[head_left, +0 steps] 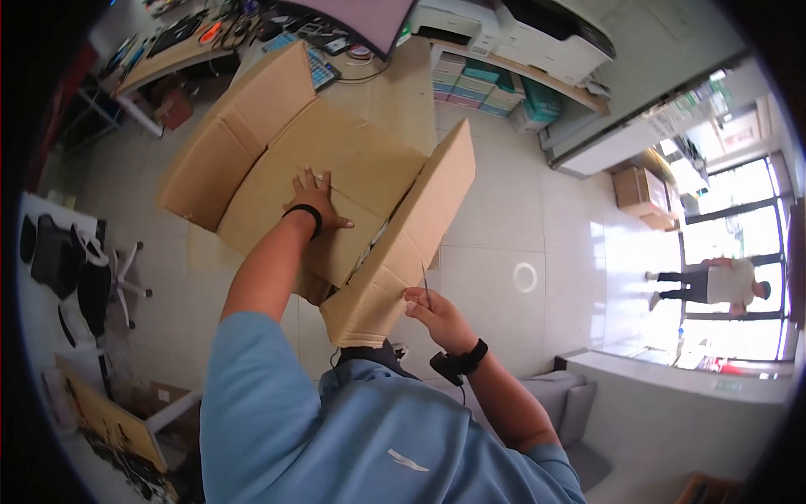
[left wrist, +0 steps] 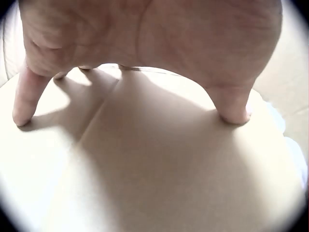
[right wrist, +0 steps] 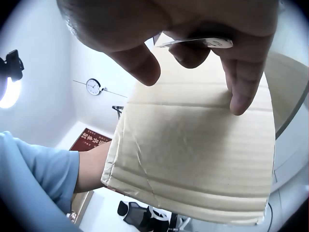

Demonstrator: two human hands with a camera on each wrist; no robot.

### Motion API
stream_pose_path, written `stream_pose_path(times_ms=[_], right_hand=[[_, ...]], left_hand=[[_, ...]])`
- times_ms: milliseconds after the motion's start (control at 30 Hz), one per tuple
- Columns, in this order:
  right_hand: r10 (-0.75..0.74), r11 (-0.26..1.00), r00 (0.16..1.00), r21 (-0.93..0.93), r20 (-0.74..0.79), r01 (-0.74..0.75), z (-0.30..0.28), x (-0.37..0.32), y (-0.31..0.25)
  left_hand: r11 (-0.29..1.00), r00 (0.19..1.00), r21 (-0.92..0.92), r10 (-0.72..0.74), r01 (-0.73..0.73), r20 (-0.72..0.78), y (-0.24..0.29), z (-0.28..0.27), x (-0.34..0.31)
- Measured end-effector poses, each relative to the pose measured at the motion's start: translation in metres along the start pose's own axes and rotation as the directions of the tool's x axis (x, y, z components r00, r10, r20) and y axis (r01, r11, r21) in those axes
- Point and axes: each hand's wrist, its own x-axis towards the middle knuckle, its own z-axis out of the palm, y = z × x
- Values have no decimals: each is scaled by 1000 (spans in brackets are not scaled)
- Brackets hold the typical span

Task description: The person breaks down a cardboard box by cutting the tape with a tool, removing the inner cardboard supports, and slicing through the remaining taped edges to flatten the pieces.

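A large cardboard box (head_left: 353, 155) stands in front of me with side flaps raised. My left hand (head_left: 315, 206) rests on its broad middle panel, fingers spread. Seen from the left wrist, the palm arches above the cardboard (left wrist: 169, 169), with thumb and fingertips pressing on it beside a crease. My right hand (head_left: 438, 319) is at the outer face of the near right flap (head_left: 411, 244). It holds a thin, pointed metal tool (head_left: 426, 284); its flat, marked metal part (right wrist: 219, 42) shows between the fingers in the right wrist view. The tool's exact kind I cannot tell.
Behind the box is a desk (head_left: 411, 84) with a keyboard (head_left: 323, 69) and a monitor. A printer (head_left: 558, 38) sits on a shelf to the right. Office chairs (head_left: 92, 269) stand at left. A person (head_left: 714, 281) stands far right near glass doors.
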Motion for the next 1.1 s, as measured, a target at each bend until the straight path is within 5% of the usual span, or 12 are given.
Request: stream_pose_path(times_ms=[200, 333, 400, 533, 633, 700, 767, 833, 900, 967, 1000, 1100], right_hand=[[38, 999, 964, -20, 262, -33, -29, 23, -31], [205, 974, 899, 9, 387, -226, -68, 33, -88], [164, 981, 892, 29, 422, -194, -86, 44, -115], [164, 965, 870, -259, 464, -44, -96, 85, -220], [97, 826, 916, -546, 390, 144, -50, 120, -299], [28, 771, 867, -563, 497, 298, -8, 147, -335], [111, 763, 829, -581, 549, 282, 40, 178, -359], [230, 801, 751, -559, 619, 216, 88, 219, -359], [256, 769, 626, -547, 736, 330, 137, 266, -334], [447, 738, 607, -655, 657, 166, 189, 301, -291], [561, 722, 514, -687, 649, 81, 213, 329, -258], [631, 721, 379, -692, 677, 36, 263, 381, -165]], left_hand=[[997, 998, -49, -51, 52, 38, -3, 1, 11], [997, 998, -68, -36, 39, 46, -4, 4, 15], [997, 999, -72, -16, 18, 38, -5, 8, 17], [996, 1000, -82, -17, 17, 4, -7, 13, 16], [996, 1000, -91, -24, 23, -14, -9, 15, 18], [996, 1000, -89, -13, 11, -19, -8, 13, 17], [994, 999, -101, -41, 38, -20, -8, 17, 21], [992, 998, -106, -67, 65, -16, -7, 19, 26], [990, 997, -127, -70, 65, -32, -5, 22, 31], [993, 996, -96, -66, 71, 59, -1, -4, 20], [997, 991, -58, -38, 46, 132, -2, -16, 16], [987, 986, -109, -105, 120, 131, -15, -20, 18]])
